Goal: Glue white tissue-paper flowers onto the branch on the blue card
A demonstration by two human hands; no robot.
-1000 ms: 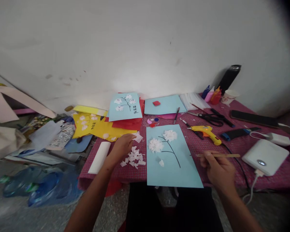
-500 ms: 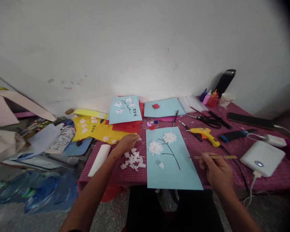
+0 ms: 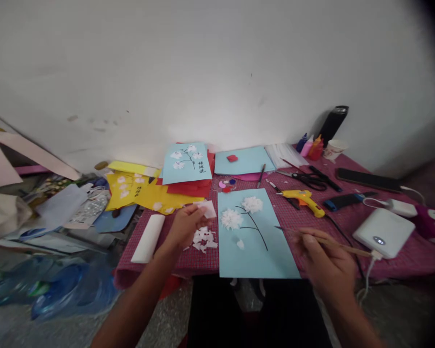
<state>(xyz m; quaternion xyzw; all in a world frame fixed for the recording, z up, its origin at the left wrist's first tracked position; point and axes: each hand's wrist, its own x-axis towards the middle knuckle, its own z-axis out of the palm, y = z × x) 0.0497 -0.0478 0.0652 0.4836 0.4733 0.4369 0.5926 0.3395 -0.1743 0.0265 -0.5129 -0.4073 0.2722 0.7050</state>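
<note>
My left hand [image 3: 188, 224] pinches a small white paper square [image 3: 208, 209] above a pile of white paper pieces [image 3: 205, 239]. In my right hand [image 3: 326, 263] is a thin wooden-handled paintbrush [image 3: 339, 245], its dark tip pointing left over the right edge of a light blue sheet [image 3: 255, 266]. On that sheet are two fluffy white paper flowers, the upper one [image 3: 253, 204] and the left one [image 3: 232, 219], beside a dark drawn stem [image 3: 258, 229]. A single white paper piece [image 3: 240, 244] stands lower on the sheet.
A white paper roll [image 3: 149, 239] lies left of the pile. To the right are a yellow glue gun [image 3: 304, 200], scissors [image 3: 308, 180], a white power bank [image 3: 384, 232] and paint bottles [image 3: 315, 147]. A finished flower picture [image 3: 186, 163] rests at the back.
My left hand has lifted slightly and now shows a flat white paper square between its fingers. The brush in my right hand has tilted, its tip higher and its handle end lower.
</note>
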